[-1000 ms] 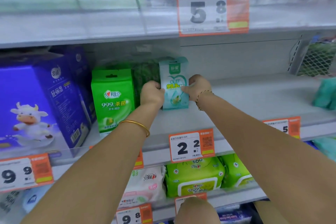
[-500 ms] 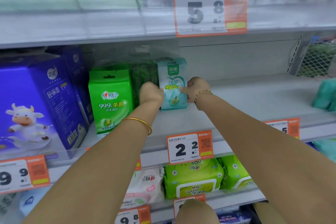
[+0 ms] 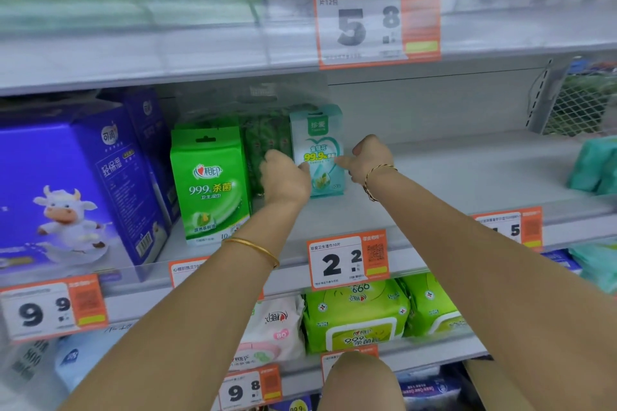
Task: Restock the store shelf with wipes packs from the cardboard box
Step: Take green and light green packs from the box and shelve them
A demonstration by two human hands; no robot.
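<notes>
- The teal wipes pack [image 3: 317,143] stands upright on the middle shelf [image 3: 444,183], set back from the front edge, above the "2.2" price tag [image 3: 347,259].
- The left hand [image 3: 283,177] has its fingers clenched, thumb tip on the pack's left edge, pinching that side.
- The right hand [image 3: 369,157] has its fingers curled at the pack's right edge, thumb on the front face, grasping that side.
- A gold bangle [image 3: 253,248] circles the left wrist, and a thin bracelet [image 3: 379,173] the right.
- Dark green packs [image 3: 267,137] stand just left of the teal pack, partly behind the left hand.
- Further left stand a bright green wipes pack [image 3: 210,183] and a purple box with a cartoon cow [image 3: 76,190].
- Lime green wipes packs [image 3: 354,314] lie on the shelf below.
</notes>
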